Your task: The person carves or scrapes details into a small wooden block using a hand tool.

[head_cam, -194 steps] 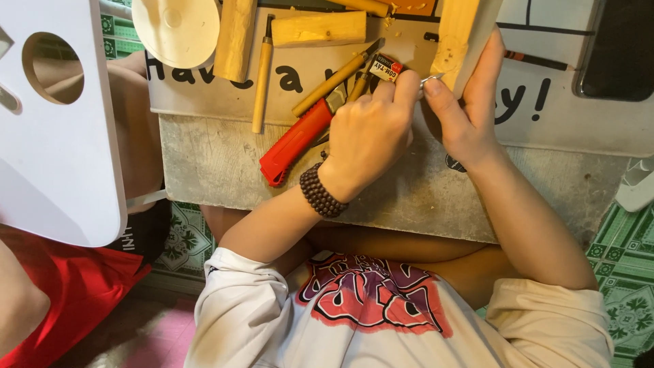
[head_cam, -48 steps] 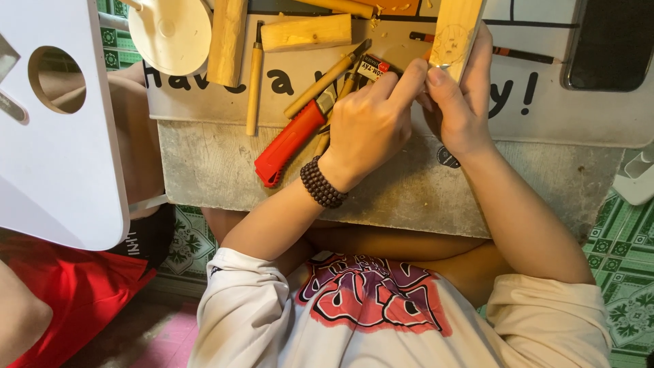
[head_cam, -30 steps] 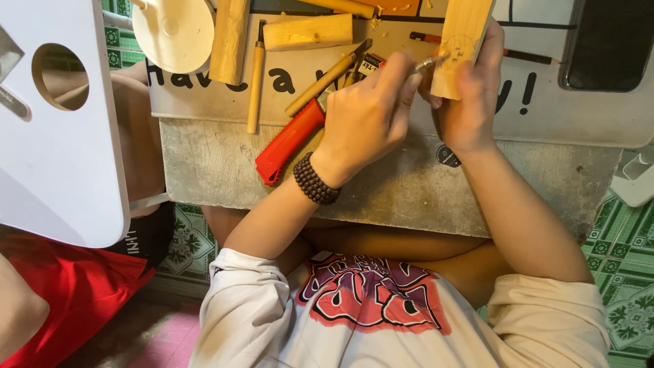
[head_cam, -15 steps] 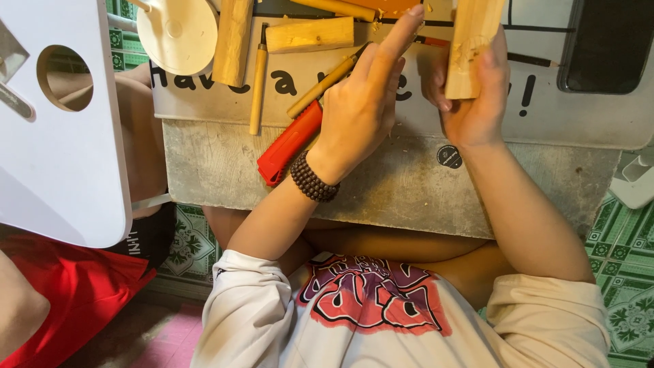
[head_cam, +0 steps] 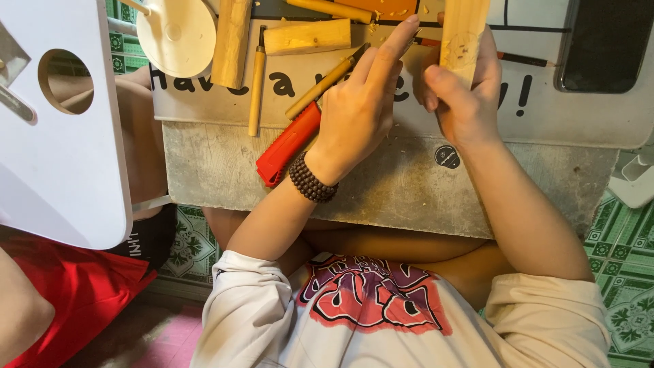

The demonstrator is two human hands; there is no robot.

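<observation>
Right hand [head_cam: 463, 102] clamped round a flat pale wood block [head_cam: 464, 31], held upright at the far right of the grey work board [head_cam: 381, 191], thumb across its near face. Left hand [head_cam: 357, 112], wrist in a dark bead bracelet [head_cam: 312, 180], is closed with the index finger stretched out along a thin carving tool [head_cam: 415, 42] whose tip meets the block's left edge; the tool is mostly hidden, so the grip itself cannot be told exactly. Faint pencilled marks and a few shallow nicks show on the block's face; its outline is otherwise square and uncut, so the carving looks barely begun, with nearly all shaping left. Fine shavings lie scattered on the board near the hands. Left of the hands: a red utility knife [head_cam: 287, 144], two wooden-handled gouges [head_cam: 255, 82], spare wood offcuts [head_cam: 306, 36], a white round disc [head_cam: 176, 34]. A white panel with a round hole [head_cam: 61, 123] stands far left.
</observation>
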